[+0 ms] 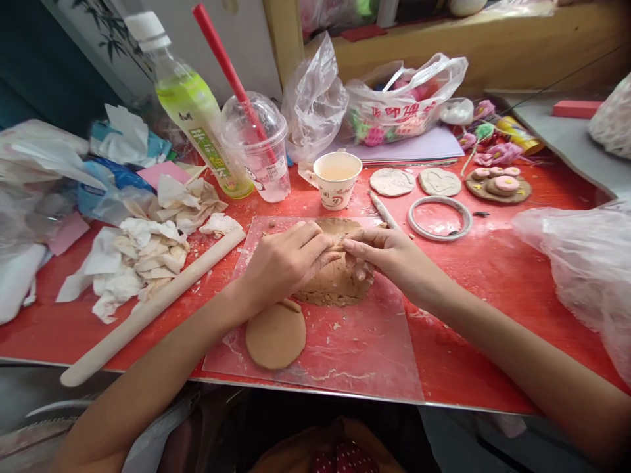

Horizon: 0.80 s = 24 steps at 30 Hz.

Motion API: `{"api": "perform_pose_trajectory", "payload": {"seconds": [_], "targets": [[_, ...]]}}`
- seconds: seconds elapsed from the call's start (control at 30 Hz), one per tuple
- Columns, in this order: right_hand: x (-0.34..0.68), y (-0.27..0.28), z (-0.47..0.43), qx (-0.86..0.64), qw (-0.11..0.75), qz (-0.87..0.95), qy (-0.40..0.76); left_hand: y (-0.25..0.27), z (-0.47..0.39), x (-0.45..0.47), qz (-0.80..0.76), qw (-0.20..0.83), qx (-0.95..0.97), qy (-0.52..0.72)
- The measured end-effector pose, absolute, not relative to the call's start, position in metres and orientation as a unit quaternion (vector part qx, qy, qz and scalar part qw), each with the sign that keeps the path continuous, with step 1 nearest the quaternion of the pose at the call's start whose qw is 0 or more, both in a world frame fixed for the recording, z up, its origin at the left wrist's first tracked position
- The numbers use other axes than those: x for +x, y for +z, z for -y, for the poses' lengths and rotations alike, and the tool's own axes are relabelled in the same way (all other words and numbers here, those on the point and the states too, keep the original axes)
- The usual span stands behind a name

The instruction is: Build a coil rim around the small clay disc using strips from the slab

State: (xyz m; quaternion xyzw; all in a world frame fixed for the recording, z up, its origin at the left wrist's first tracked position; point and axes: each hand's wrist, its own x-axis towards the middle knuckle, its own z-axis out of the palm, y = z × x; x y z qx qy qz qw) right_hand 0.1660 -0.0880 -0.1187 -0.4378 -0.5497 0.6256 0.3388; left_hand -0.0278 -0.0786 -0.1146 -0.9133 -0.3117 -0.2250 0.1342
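Fingertip to fingertip, my left hand (293, 259) and my right hand (382, 251) are closed on a small thin piece of clay (336, 248). Its full shape is hidden by the fingers. Below them lies a flat brown clay slab (330, 286) with a ragged, cracked edge. A smooth round clay disc (276, 338) rests nearer me, with a small bit of clay at its top edge. Both lie on a clear plastic sheet (365, 355) strewn with crumbs.
Left of the sheet lie a rolling pin (152, 305) and crumpled tissues (142, 256). A paper cup (338, 180) of cloudy liquid stands behind my hands, near a plastic cup (269, 174) and a bottle (197, 118). At right are a ring (440, 219) and decorated clay pieces (499, 184).
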Motion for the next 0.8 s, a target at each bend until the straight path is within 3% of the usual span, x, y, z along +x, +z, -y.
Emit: {"api": "perform_pose_trajectory", "payload": {"seconds": [0.3, 0.53, 0.7, 0.8], "targets": [[0.167, -0.118, 0.089, -0.408, 0.344, 0.539, 0.652, -0.098, 0.079, -0.024, 0.359, -0.135, -0.863, -0.329], [0.165, -0.117, 0.089, -0.447, 0.345, 0.535, 0.629, -0.065, 0.117, -0.058, 0.427, -0.253, -0.806, -0.322], [0.164, -0.119, 0.091, -0.451, 0.342, 0.551, 0.614, -0.083, 0.158, -0.111, 0.466, -0.359, -0.723, -0.363], [0.164, -0.121, 0.091, -0.457, 0.338, 0.557, 0.606, -0.096, 0.169, -0.124, 0.531, -0.392, -0.681, -0.319]]}}
